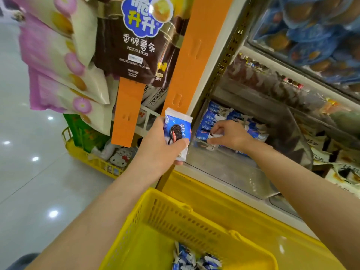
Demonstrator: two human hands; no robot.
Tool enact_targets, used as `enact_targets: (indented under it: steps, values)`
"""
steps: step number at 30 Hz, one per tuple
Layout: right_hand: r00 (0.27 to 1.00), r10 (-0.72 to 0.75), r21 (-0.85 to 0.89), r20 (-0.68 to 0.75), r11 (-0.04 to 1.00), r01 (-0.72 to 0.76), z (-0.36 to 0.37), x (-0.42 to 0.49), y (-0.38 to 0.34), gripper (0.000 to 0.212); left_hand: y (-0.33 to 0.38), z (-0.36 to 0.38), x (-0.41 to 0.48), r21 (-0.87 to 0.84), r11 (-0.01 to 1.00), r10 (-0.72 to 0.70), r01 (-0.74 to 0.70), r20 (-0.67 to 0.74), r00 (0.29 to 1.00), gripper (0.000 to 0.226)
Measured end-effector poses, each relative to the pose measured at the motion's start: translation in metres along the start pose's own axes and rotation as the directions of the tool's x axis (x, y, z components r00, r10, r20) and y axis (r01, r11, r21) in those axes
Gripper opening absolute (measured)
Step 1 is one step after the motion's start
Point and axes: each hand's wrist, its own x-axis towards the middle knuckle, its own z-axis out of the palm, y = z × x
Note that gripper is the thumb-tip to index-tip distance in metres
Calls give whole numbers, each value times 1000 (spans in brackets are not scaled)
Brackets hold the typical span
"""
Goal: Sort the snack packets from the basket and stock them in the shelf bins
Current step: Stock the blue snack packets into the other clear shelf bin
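Basket [187, 227] is bright yellow, cookie packets [176, 131] are blue and white with a black sandwich cookie, hanging strips [124, 114] orange, potato-stick bag [136, 41] dark brown.

— How were the arms?
— Both were stretched forward. The left hand [161, 147] gripped a blue packet [178, 129], thumb across its front.
— And the right?
— The right hand [231, 135] was palm down, its fingertips pinching a white-edged packet [215, 136].
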Motion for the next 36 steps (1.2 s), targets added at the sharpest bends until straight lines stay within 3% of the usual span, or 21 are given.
enact_targets:
  steps: [7, 10, 13, 16, 19, 22, 25, 28, 30, 33, 36]
  values:
    - [1000, 6, -104, -17, 995, -7, 4, -3, 3, 37, 1, 8, -1, -77, 992, -101, 103, 23, 995, 38]
    - [990, 27, 39, -137, 999, -22, -4, -16, -8, 37, 4, 13, -5, -152, 976, -140, 157, 113, 984, 37]
    - [947, 3, 207, -322, 976, 67, -16, -46, -30, 18, 3, 13, -10, -117, 985, -99, 127, 222, 970, 34]
    - [960, -165, 210, -225, 954, 213, -24, -88, -50, 13, 0, 16, -16, -14, 995, -86, 95, 315, 945, 39]
    - [965, -244, 229, -95, 938, 259, -28, -119, -55, 10, -3, 22, -20, 76, 996, -75, 54, 305, 949, 36]
    - [990, -129, 430, -58, 892, 142, -34, -136, -52, 5, -5, 24, -23, 86, 996, -51, 31, 249, 967, 33]
    - [998, 53, 728, 30, 683, -58, -35, -147, -47, 20, -4, 30, -25, -76, 997, -14, 27, 164, 986, 26]
    - [982, 64, 821, 180, 540, -185, -26, -157, -47, 20, -4, 43, -28, -148, 989, 23, -10, 90, 996, 27]
    - [984, 76, 835, 160, 521, -176, -21, -160, -49, 12, -6, 53, -31, -30, 994, 104, -103, 57, 993, 29]
    - [984, 126, 855, 125, 490, -171, -16, -161, -45, 25, -8, 65, -31, 115, 978, 167, -174, 74, 983, 30]
    - [981, 157, 853, 109, 492, -174, -19, -158, -37, 23, -9, 71, -25, 198, 950, 225, -241, 101, 969, 21]
